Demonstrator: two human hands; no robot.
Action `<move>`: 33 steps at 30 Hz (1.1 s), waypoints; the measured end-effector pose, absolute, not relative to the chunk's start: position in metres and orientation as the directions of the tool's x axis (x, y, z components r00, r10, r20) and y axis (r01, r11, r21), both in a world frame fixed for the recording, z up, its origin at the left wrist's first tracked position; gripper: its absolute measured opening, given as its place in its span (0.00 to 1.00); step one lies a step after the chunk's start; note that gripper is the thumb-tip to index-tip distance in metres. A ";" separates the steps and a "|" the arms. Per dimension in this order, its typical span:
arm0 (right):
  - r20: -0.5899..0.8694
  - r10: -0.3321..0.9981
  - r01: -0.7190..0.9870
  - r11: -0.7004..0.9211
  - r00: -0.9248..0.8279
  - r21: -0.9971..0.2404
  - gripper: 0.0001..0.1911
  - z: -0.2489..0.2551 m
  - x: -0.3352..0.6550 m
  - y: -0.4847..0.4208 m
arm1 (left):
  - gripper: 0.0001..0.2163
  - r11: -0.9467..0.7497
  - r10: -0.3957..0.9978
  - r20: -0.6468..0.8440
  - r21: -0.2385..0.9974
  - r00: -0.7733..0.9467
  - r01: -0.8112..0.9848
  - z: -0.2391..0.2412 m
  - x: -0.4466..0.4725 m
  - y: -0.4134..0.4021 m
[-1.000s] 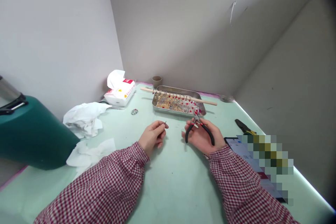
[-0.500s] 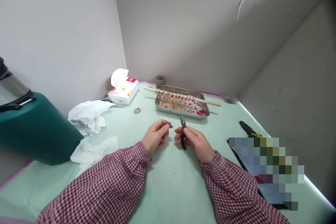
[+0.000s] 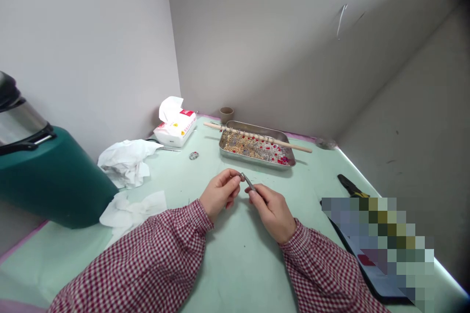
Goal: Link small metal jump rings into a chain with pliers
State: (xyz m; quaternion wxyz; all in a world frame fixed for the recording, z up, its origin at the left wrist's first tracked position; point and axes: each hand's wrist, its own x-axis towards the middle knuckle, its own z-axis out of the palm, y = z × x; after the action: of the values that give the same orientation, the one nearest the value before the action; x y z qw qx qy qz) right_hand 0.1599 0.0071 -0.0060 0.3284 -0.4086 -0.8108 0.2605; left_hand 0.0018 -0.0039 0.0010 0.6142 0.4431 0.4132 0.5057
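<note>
My left hand [image 3: 222, 192] is closed in a pinch, thumb against forefinger, on something too small to make out. Pliers [image 3: 248, 182] with slim grey jaws are held in my right hand [image 3: 272, 209], whose fingers wrap round the handles and hide them. The jaw tips point up and left and meet the left fingertips; whether they grip anything I cannot tell. Beyond both hands sits a metal tray [image 3: 257, 160] of gold, clear and red beads. A wooden rod [image 3: 299, 147] with small wire pieces along it lies across the tray.
At the left stand a large green flask [image 3: 69, 181], crumpled tissues [image 3: 127, 159] and a tissue pack [image 3: 176, 127]. A small cup [image 3: 226, 115] is behind the tray. A small beaded ring [image 3: 194, 155] lies left of it. Right are dark-handled pliers [image 3: 350, 186] and a partly pixelated tablet-like device [image 3: 352, 239].
My right hand has turned the pliers from upright to slanting left and brought their tips to my left fingertips. The left hand keeps its pinch; the view has shifted slightly.
</note>
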 end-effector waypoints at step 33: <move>0.066 0.869 0.346 0.264 -0.491 -0.900 0.15 -0.006 0.161 0.008 | 0.10 0.118 0.975 -0.049 0.942 0.217 -0.313 -0.001 0.000 -0.004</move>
State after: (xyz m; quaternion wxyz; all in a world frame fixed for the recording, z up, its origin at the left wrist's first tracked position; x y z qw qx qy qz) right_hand 0.1607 0.0077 -0.0063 0.2928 -0.4108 -0.7391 0.4464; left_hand 0.0001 -0.0044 -0.0008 0.6453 0.4383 0.3773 0.4991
